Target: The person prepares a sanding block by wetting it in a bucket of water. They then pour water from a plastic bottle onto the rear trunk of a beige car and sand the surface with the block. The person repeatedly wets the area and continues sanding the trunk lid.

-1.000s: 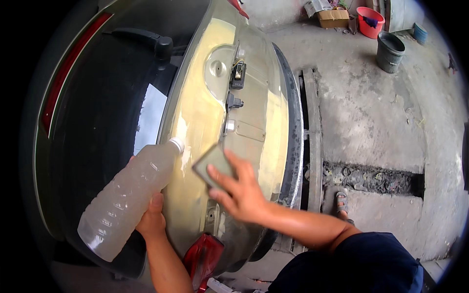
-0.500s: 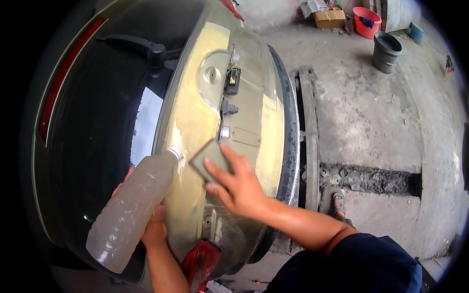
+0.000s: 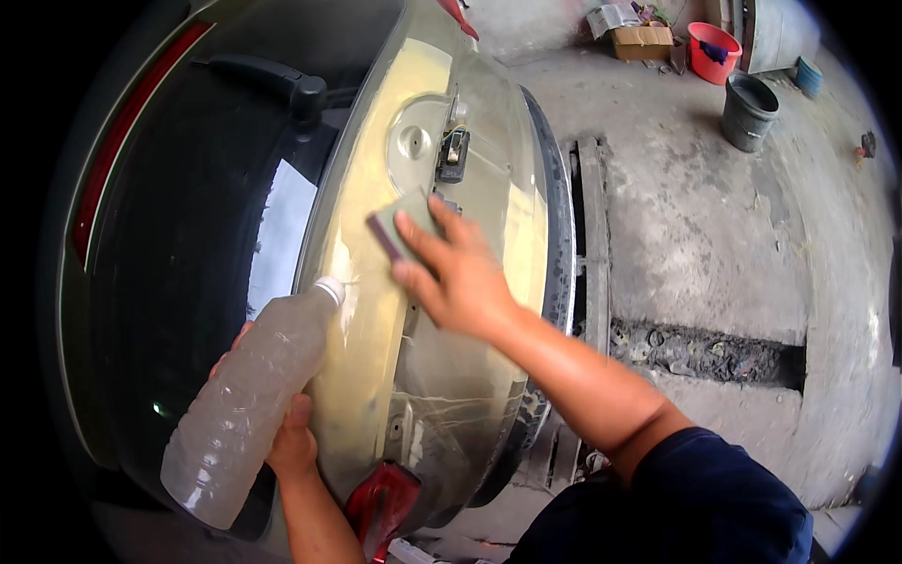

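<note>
Through the head view, I see the block (image 3: 412, 206) over the yellow strip (image 3: 362, 338), under the spread fingers of my right hand (image 3: 460, 273), the nearer one. Lower left, my left hand (image 3: 293, 446) is wrapped around the bottle (image 3: 246, 409), its long axis slanting cap-first toward the strip. My hands are well apart.

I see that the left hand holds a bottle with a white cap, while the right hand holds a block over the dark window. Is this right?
Not quite: the place of the block is wrong. In the head view, the right hand holds it over the pale yellow strip. The left hand does hold a bottle with a white cap.
</note>
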### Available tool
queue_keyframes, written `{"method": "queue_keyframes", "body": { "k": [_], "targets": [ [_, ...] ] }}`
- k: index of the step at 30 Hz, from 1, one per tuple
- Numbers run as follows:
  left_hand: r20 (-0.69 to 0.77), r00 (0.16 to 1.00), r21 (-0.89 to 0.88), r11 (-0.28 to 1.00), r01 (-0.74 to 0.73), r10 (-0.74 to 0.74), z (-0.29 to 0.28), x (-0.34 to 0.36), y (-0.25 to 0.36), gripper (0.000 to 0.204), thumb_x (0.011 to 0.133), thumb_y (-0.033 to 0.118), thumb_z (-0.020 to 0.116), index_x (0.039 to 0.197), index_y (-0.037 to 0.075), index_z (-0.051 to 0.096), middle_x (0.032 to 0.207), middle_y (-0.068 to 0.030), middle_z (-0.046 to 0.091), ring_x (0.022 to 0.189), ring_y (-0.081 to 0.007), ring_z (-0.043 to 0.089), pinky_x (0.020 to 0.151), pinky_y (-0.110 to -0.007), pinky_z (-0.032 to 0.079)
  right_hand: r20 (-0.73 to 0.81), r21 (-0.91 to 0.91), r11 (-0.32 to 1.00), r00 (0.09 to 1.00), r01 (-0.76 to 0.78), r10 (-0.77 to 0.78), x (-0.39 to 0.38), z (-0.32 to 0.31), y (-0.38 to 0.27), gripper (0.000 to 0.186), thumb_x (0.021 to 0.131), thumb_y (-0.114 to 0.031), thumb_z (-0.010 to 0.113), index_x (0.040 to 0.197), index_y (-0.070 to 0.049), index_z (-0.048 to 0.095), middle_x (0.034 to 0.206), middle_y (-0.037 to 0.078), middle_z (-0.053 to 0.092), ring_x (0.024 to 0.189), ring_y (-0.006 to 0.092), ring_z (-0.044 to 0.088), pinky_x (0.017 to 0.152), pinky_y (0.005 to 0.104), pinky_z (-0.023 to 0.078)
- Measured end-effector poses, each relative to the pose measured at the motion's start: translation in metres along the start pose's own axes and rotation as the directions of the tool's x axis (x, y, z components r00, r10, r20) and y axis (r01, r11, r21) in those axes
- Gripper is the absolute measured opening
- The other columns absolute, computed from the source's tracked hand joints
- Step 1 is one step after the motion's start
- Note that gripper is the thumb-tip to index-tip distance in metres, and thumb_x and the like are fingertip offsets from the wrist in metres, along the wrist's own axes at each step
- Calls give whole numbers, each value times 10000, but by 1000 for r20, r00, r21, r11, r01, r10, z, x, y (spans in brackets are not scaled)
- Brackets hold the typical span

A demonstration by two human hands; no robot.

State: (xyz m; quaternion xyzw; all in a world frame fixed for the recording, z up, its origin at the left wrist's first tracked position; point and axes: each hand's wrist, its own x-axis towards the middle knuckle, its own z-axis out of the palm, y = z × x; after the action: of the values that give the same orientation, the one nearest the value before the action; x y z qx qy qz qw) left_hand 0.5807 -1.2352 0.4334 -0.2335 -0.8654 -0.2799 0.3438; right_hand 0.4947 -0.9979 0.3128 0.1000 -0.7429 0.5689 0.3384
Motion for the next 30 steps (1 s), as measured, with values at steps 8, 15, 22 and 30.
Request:
{"method": "queue_keyframes", "body": {
  "k": [8, 15, 22, 30],
  "targets": [
    [-9, 998, 32, 998, -55, 55, -3, 5, 7, 932, 842, 615, 717, 1413, -34, 368, 1380, -236, 527, 1242, -329, 527, 1063, -435, 412, 62, 24, 988, 986, 154, -156, -72, 3, -34, 508, 905, -301, 680, 1378, -135, 598, 1419, 350, 454, 1020, 470, 562, 907, 483, 509],
    [-17, 999, 28, 999, -40, 40, -4, 5, 6, 969, 818, 604, 749, 1426, -25, 334, 1376, -233, 533, 1258, -330, 522, 1063, -441, 426, -31, -74, 995, 997, 67, -70, 33, 0, -8, 490, 892, -280, 704, 1357, -148, 625, 1438, 335, 449, 992, 423, 564, 902, 471, 521],
    [-88, 996, -75, 997, -7, 0, -5, -2, 7, 982, 821, 592, 750, 1461, -1, 300, 1413, -232, 508, 1284, -334, 510, 1079, -449, 420, 103, -13, 978, 973, 208, -206, -70, 0, -44, 500, 905, -305, 676, 1370, -137, 601, 1379, 343, 489, 1038, 456, 551, 876, 495, 519],
    [17, 996, -62, 995, -82, 83, -18, -3, 0, 761, 928, 300, 691, 1502, 11, 284, 1527, -203, 398, 1380, -341, 421, 1163, -460, 320, -1, -118, 987, 994, 108, -109, 27, 6, -25, 517, 904, -311, 681, 1389, -154, 590, 1410, 339, 470, 1032, 444, 551, 896, 485, 510]
  ]
}}
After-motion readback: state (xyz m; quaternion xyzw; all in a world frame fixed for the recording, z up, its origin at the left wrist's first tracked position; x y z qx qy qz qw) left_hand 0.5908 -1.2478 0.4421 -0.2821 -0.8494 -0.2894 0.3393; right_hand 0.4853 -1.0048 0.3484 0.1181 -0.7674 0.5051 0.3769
